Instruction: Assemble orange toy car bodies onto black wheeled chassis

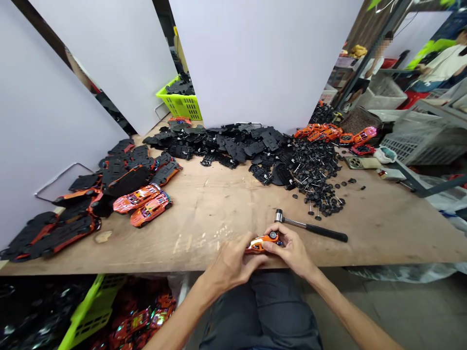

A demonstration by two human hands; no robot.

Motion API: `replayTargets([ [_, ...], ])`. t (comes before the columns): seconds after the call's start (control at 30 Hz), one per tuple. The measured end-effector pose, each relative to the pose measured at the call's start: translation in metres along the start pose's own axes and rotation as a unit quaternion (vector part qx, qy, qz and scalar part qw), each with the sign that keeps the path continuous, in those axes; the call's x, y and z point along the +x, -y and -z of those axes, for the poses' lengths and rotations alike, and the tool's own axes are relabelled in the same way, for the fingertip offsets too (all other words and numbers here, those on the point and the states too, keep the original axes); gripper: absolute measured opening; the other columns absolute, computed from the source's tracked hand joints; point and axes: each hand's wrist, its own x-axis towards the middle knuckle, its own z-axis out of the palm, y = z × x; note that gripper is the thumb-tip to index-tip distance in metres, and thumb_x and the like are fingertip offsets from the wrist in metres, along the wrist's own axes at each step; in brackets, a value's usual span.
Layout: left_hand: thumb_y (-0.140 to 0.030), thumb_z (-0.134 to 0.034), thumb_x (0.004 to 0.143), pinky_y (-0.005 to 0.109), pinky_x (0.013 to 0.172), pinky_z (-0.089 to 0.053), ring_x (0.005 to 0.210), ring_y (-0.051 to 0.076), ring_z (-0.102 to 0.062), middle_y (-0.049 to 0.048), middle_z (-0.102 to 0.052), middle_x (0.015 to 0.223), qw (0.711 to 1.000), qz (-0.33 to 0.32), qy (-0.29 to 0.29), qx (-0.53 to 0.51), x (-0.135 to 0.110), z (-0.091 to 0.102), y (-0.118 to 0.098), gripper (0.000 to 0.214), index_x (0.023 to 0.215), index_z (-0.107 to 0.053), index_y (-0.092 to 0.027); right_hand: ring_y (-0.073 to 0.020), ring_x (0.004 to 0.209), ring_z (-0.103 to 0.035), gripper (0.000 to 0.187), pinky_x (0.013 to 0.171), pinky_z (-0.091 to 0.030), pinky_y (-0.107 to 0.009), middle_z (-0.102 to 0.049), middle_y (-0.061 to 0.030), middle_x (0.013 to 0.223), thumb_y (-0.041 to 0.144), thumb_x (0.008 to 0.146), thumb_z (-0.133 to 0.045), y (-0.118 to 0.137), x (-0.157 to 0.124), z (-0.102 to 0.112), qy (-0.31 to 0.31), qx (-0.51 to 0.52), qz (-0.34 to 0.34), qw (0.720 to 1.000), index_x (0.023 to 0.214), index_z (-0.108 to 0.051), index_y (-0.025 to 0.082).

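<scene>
Between both hands, near the table's front edge, is an orange toy car [258,242] turned on its side, a black wheel [273,235] showing at its right end. My left hand [233,257] is closed around the car's left end. At the right end, the thumb and fingers of my right hand [291,247] grip the car by the wheel. Just beyond my right hand lies a hammer [324,232] with a black handle and a metal head. Part of the car is hidden by my fingers.
Wheels on axles [317,170] are heaped at the right, beside a pile of black car bases [237,143]. Finished-looking orange cars [146,204] and upturned cars [120,170] lie left. A green crate [182,104] stands behind; orange bodies [138,321] fill a bin below. People sit at far right.
</scene>
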Motion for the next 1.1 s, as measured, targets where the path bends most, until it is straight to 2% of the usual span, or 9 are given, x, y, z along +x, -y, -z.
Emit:
replayTargets([
  [0.17,-0.047,-0.069,0.094,0.03,0.067,-0.039,0.077,0.026,-0.067,0.0108,-0.074,0.09,0.987,-0.022,-0.033,0.154,0.012,-0.014,-0.005,0.023,0.098,-0.073,-0.024,-0.0227,0.098,-0.069,0.036,0.089,-0.055,-0.033,-0.072,-0.0034,0.104,0.047,0.085,-0.082,-0.014,-0.005,0.003,-0.041,-0.042,0.049,0.997,0.109,-0.069,0.023],
  [0.33,-0.05,-0.067,0.095,0.029,0.066,-0.039,0.077,0.024,-0.067,0.0106,-0.075,0.084,0.983,-0.031,-0.096,0.153,0.007,-0.025,-0.003,0.027,0.096,-0.074,-0.024,-0.0239,0.093,-0.07,0.022,0.085,-0.056,-0.035,-0.074,-0.005,0.098,0.037,0.089,-0.08,-0.018,-0.013,-0.002,-0.147,-0.116,0.102,0.977,0.105,-0.073,0.023],
  [0.4,-0.049,-0.072,0.092,0.028,0.067,-0.041,0.075,0.023,-0.067,0.0089,-0.075,0.081,0.985,-0.025,-0.112,0.126,0.005,-0.023,-0.004,0.025,0.093,-0.076,-0.024,-0.0232,0.091,-0.07,0.02,0.085,-0.057,-0.034,-0.074,-0.005,0.098,0.035,0.09,-0.079,-0.014,-0.014,-0.002,-0.152,-0.115,0.12,0.974,0.105,-0.073,0.023],
  [0.5,-0.045,-0.083,0.082,0.029,0.074,-0.049,0.079,0.022,-0.07,0.0066,-0.079,0.087,0.989,0.017,-0.145,-0.008,0.004,-0.02,-0.009,0.028,0.099,-0.078,-0.024,-0.0242,0.105,-0.072,0.037,0.096,-0.058,-0.036,-0.074,-0.0066,0.114,0.038,0.088,-0.082,-0.009,-0.015,0.001,-0.114,-0.064,0.135,0.982,0.119,-0.069,0.025],
  [0.6,-0.041,-0.093,0.069,0.033,0.086,-0.055,0.093,0.025,-0.073,0.0069,-0.081,0.103,0.951,0.076,-0.182,-0.238,0.007,-0.023,-0.019,0.047,0.109,-0.077,-0.022,-0.0271,0.126,-0.066,0.067,0.11,-0.054,-0.04,-0.066,-0.0089,0.139,0.04,0.081,-0.088,-0.008,-0.016,-0.004,-0.102,-0.014,0.135,0.986,0.139,-0.057,0.027],
  [0.7,-0.045,-0.093,0.069,0.036,0.089,-0.057,0.097,0.026,-0.073,0.0095,-0.079,0.108,0.887,0.077,-0.173,-0.422,0.01,-0.029,-0.027,0.054,0.112,-0.073,-0.018,-0.0255,0.117,-0.07,0.047,0.103,-0.058,-0.038,-0.071,-0.0078,0.128,0.038,0.088,-0.081,-0.009,-0.017,-0.015,-0.124,-0.007,0.139,0.982,0.129,-0.06,0.026],
  [0.77,-0.047,-0.088,0.075,0.036,0.09,-0.056,0.099,0.026,-0.072,0.0106,-0.077,0.11,0.87,0.068,-0.165,-0.46,0.009,-0.029,-0.027,0.052,0.113,-0.071,-0.017,-0.0241,0.106,-0.073,0.031,0.095,-0.061,-0.035,-0.074,-0.0062,0.116,0.033,0.093,-0.076,-0.005,-0.017,-0.018,-0.144,-0.042,0.152,0.977,0.12,-0.064,0.025],
  [0.93,-0.044,-0.085,0.08,0.029,0.084,-0.051,0.093,0.021,-0.067,0.0051,-0.072,0.097,0.937,0.07,-0.165,-0.301,-0.002,-0.014,-0.016,0.038,0.102,-0.069,-0.018,-0.0228,0.104,-0.07,0.027,0.093,-0.058,-0.034,-0.072,-0.0061,0.113,0.014,0.097,-0.062,0.016,-0.015,0.001,-0.049,-0.204,0.23,0.95,0.122,-0.064,0.025],
  [1.1,-0.04,-0.07,0.091,0.026,0.071,-0.042,0.075,0.015,-0.055,-0.001,-0.062,0.08,0.959,0.095,-0.15,-0.219,-0.002,-0.017,-0.004,0.023,0.09,-0.067,-0.017,-0.0218,0.098,-0.068,0.023,0.087,-0.056,-0.032,-0.07,-0.0057,0.108,0.01,0.095,-0.063,0.016,-0.006,0.006,-0.001,-0.234,0.216,0.948,0.114,-0.065,0.023],
])
